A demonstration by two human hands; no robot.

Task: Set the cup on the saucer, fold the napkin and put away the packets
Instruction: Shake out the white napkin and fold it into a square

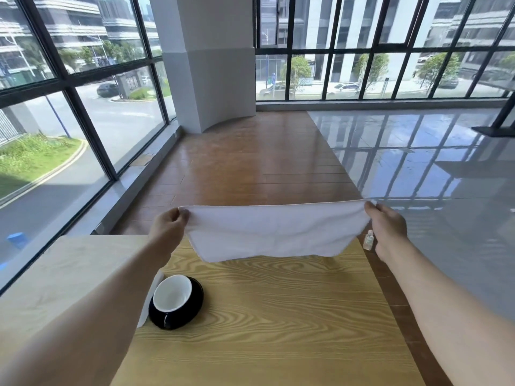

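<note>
Napkin (pixel 274 232): white cloth, held taut and clear of the table across the middle of the frame, lower edge hanging just above the far part of the tabletop. It appears already doubled along its top edge, though the layers cannot be counted with certainty. Folding judged in progress, not finished.

Left hand (pixel 170 227): fingers and thumb pinched on the napkin's upper left corner. Right hand (pixel 386 229): likewise pinched on the upper right corner.

Cup (pixel 172 293): white inside, dark outside, sitting on the dark saucer (pixel 195 302) at lower left of centre. That step reads as done.

Packets: none identifiable. A white flat item (pixel 150 299) shows partly behind the left forearm, just left of the saucer; its nature cannot be told. Putting away judged outstanding.

Wooden table (pixel 278 316) bears the crockery. A small clear bottle (pixel 368 240) stands at its far right edge, beside the right hand
</note>
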